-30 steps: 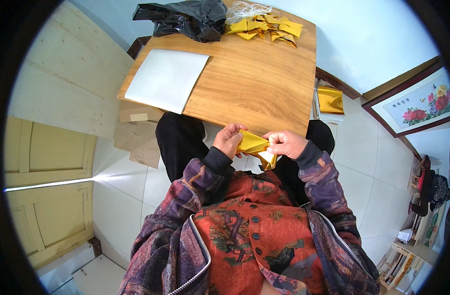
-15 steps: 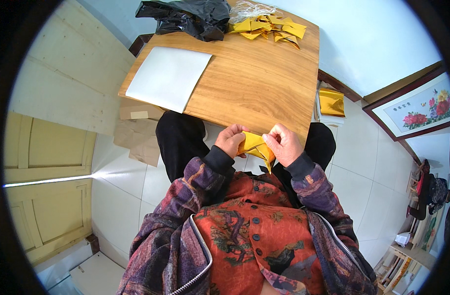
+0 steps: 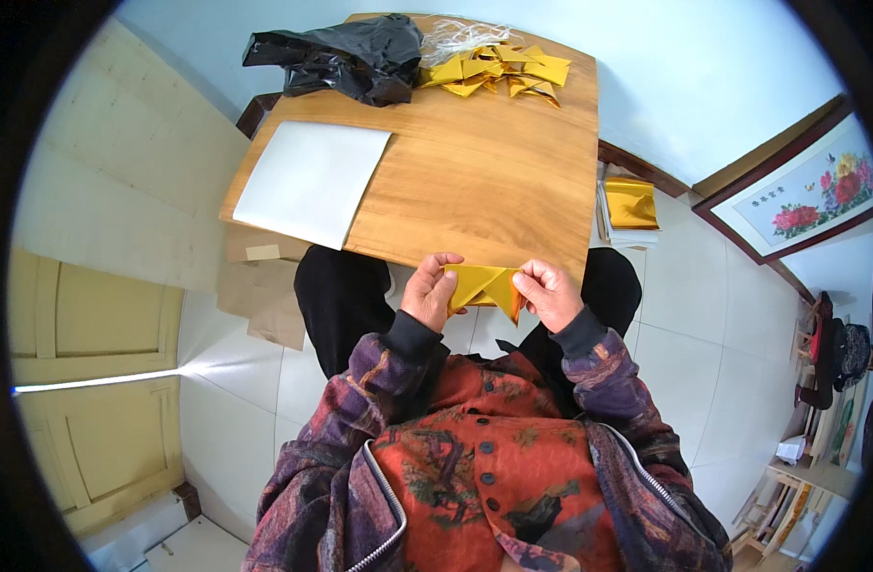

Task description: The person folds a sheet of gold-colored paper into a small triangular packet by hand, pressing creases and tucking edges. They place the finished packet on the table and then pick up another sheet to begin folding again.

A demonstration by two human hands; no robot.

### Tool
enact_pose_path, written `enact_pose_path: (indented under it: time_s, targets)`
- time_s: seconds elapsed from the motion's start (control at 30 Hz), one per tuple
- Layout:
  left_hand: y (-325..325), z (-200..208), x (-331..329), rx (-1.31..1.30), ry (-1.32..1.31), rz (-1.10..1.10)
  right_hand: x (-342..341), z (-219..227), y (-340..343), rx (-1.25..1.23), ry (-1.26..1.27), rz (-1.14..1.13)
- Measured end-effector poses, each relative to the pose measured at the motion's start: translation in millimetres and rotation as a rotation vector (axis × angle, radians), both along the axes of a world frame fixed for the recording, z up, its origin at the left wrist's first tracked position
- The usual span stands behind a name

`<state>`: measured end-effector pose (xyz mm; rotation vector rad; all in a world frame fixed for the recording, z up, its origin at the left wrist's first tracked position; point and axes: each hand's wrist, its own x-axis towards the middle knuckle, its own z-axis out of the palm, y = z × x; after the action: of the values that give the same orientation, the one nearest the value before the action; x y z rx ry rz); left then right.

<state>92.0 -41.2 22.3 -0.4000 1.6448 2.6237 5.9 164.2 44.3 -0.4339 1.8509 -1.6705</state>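
A folded piece of gold foil paper (image 3: 481,288) is stretched between my two hands, just off the near edge of the wooden table (image 3: 475,181). My left hand (image 3: 428,294) pinches its left end between thumb and fingers. At the other end, the thumb and fingers of my right hand (image 3: 548,293) are closed on the right corner. A diagonal crease crosses the paper's face, and pointed flaps hang below it. On the far part of the table lies a heap of similar folded gold papers (image 3: 498,69).
A black plastic bag (image 3: 351,57) and white strings (image 3: 465,38) lie beside the gold heap. Toward the table's left is a silvery-white sheet (image 3: 313,181). A stack topped with gold sheets (image 3: 631,204) stands right of the table. Flattened cardboard (image 3: 260,291) lies on the floor at left.
My hands have moved slightly apart, spreading the gold paper wider and flatter between them. Its front face shows more now. The whole view has shifted a little.
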Motion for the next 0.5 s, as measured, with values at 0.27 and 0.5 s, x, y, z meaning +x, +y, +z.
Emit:
enact_pose_path:
  time_s: [0.27, 0.5]
  targets:
    - [-6.6, -20.1, -42.8, -0.454, -0.004, 0.017, -31.0, -25.5, -17.9, 0.238, 0.19, -0.171]
    - [-8.6, -17.4, -81.0, -1.248, 0.009, 0.134, -31.9, -34.5, -11.9, 0.423, 0.844, -0.237]
